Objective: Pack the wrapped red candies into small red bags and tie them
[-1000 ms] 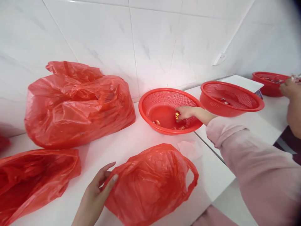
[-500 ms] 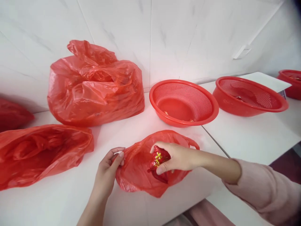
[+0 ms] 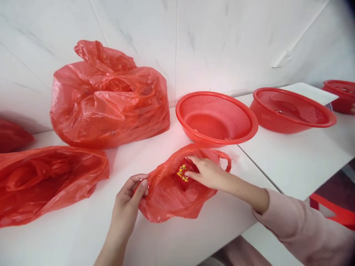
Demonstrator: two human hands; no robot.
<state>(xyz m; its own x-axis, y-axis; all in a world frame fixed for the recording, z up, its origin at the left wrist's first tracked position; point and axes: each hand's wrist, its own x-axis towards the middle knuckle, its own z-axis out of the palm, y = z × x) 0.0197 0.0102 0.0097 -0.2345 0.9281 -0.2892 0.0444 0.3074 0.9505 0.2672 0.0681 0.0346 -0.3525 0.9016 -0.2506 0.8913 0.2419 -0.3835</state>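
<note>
My left hand [image 3: 130, 201] pinches the left edge of a small red plastic bag [image 3: 166, 203], which lies with its mouth open on the white table. Inside the mouth, my right hand [image 3: 206, 173] has its thumb and fingers around a small red bundle with a yellow pattern [image 3: 182, 173]. What exactly the bundle is I cannot make out, and its lower part blends into the red plastic. A loop handle of the bag stands up just beyond my right wrist.
Behind the bag stands a red plastic colander [image 3: 216, 129] with a few small bits in it. Another red colander [image 3: 291, 127] is to its right. A large full red bag [image 3: 111, 118] leans near the wall, and an open red bag [image 3: 91, 170] lies at left.
My right hand has moved slightly away from me and deeper into the bag with the bundle. The bag's mouth has drawn narrower around it. My left hand keeps its pinch.
</note>
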